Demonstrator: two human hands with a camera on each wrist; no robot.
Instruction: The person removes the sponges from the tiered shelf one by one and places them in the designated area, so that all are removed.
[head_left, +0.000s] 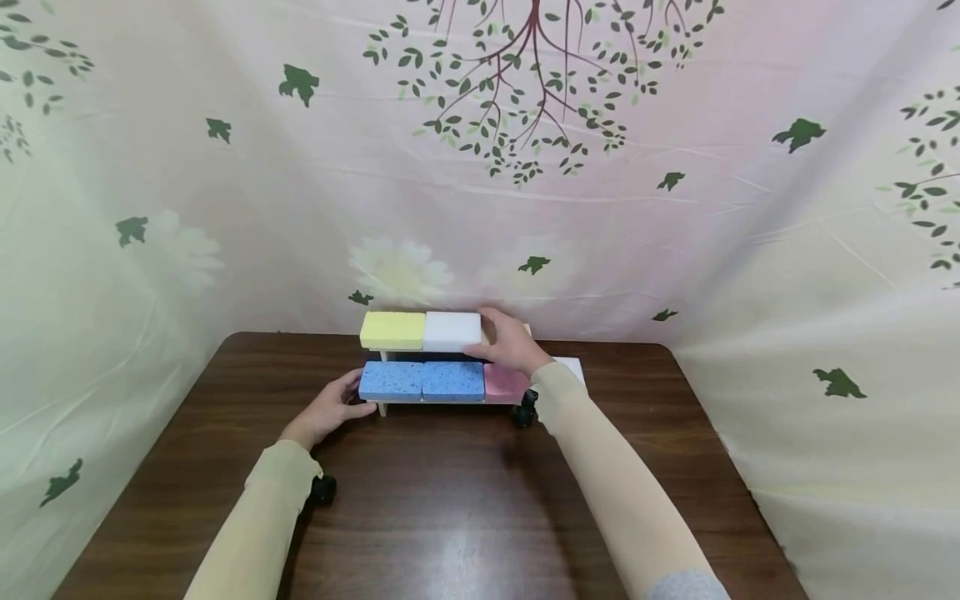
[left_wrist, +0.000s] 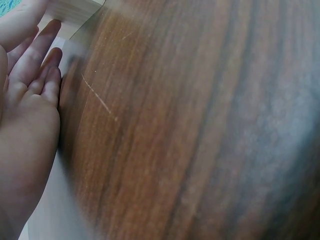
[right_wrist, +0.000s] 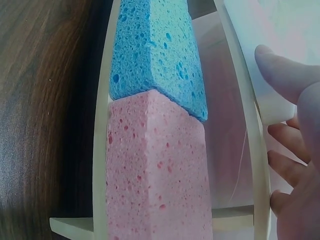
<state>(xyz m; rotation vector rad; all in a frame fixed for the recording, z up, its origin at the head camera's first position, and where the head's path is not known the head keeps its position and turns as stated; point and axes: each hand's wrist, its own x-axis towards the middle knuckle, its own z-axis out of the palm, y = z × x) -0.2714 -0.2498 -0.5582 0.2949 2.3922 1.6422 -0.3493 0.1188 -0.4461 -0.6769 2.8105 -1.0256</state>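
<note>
A two-tier wooden rack (head_left: 384, 409) stands near the table's back edge with sponges on both tiers. On the upper tier a yellow sponge (head_left: 392, 330) lies left of a white sponge (head_left: 452, 332). My right hand (head_left: 512, 340) grips the white sponge's right end, its thumb (right_wrist: 280, 70) on the near face. Below lie two blue sponges (head_left: 391, 381), end to end, and a pink sponge (head_left: 504, 384), partly behind my right wrist. My left hand (head_left: 330, 410) holds the rack's left end, thumb at the front; some fingertips are hidden in the head view.
A flat white item (head_left: 570, 367) shows behind my right wrist, to the right of the rack. The dark wooden table (head_left: 450, 517) spreads in front. A patterned cloth (head_left: 600, 233) hangs behind the table and along both sides.
</note>
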